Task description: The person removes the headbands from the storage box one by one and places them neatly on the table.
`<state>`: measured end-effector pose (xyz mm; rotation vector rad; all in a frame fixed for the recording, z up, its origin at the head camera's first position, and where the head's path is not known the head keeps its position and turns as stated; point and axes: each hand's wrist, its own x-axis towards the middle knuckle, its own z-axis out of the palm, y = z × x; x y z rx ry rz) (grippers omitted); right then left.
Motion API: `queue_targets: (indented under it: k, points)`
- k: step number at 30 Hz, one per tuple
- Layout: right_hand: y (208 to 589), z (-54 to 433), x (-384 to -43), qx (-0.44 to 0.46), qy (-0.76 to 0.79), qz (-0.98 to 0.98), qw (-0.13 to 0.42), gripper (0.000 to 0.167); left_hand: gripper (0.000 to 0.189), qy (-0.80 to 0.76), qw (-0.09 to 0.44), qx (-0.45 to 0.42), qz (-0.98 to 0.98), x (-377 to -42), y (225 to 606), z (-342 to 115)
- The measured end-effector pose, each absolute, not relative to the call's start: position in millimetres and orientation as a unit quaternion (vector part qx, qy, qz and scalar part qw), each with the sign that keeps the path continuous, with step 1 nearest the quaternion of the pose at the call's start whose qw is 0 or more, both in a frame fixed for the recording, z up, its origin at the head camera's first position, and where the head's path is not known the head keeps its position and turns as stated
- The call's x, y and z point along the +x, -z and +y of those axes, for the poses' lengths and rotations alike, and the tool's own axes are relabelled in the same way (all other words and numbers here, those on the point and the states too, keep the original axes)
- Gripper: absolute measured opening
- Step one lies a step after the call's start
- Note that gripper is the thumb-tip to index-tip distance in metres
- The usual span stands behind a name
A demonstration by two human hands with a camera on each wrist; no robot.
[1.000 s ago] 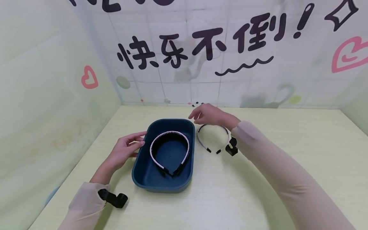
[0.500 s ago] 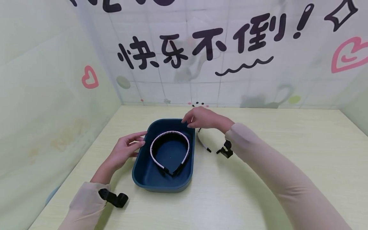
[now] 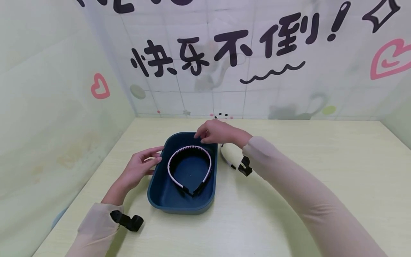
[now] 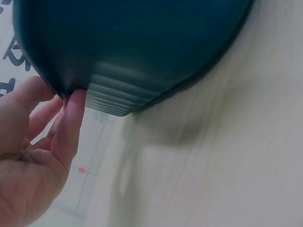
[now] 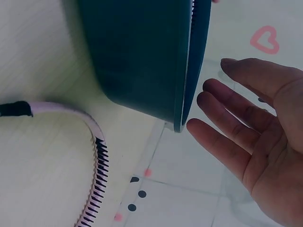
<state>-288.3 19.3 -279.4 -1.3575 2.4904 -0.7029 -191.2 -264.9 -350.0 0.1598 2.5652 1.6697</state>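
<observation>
A dark blue rectangular box (image 3: 179,211) stands on the table with a pale toothed headband (image 3: 168,171) lying inside it. Black parts show beneath that band. At the box's left side my left hand (image 3: 138,167) touches the rim with extended fingers and thumb; the left wrist view has these fingertips at the edge of the box (image 4: 128,42). Over the box's far right corner hovers my right hand (image 3: 216,131), fingers loosely bent, holding nothing. A second pale headband (image 5: 61,108) with black teeth and black ends lies right of the box, partly hidden by the right arm in the head view.
Pale wood-grain table (image 3: 289,228) surrounds the box. A printed white cloth (image 3: 199,100) hangs along the back edge, and another cloth (image 3: 57,117) closes the left side. Each sleeve cuff carries a black wrist camera, one on the left (image 3: 128,221) and one on the right (image 3: 245,167).
My right hand has moved left from above the second headband to over the box's far right corner, and its arm covers more of that headband. The left hand and box have stayed put.
</observation>
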Motion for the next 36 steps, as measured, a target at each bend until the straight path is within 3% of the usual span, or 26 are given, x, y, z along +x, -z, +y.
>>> queue_targets:
  k: [21,36]
  points:
    - [272,-18,-285,-0.464,0.173,0.860,0.124,0.028,0.048,-0.546,0.040,0.050,0.836,-190,351,-266]
    - [266,-41,-288,-0.465,0.148,0.854,0.179,0.030,0.048,-0.546,0.040,0.057,0.835,-194,351,-266]
